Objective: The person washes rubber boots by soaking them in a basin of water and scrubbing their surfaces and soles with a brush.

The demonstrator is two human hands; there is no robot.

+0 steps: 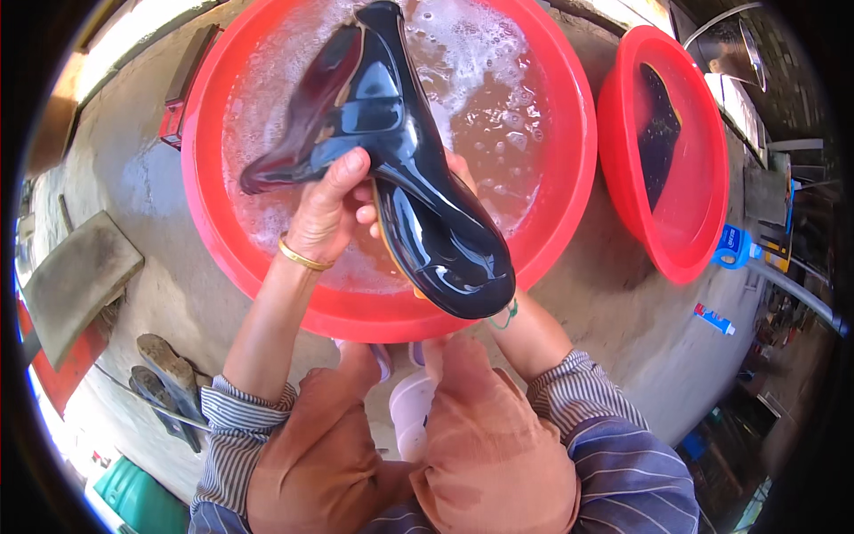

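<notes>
A glossy, wet black curved piece with a thin yellowish edge (427, 193) is held up over a big red plastic basin (220, 247); its material and exact kind cannot be told. It has a rounded broad end toward me and narrower, branching parts at the far side. My left hand (330, 207) grips its left side near the middle, thumb on top. My right hand (462, 168) holds it from behind on the right, with most of the fingers and palm hidden by the piece. Foamy brownish water (497, 133) fills the basin below.
A second red basin (700, 220) at right holds liquid and a dark piece (657, 137). Beside it are a blue bottle (730, 247) and a small blue-and-red tube (714, 318) on the concrete floor. At left lie a stone-like slab (83, 280) and worn shoes (167, 374).
</notes>
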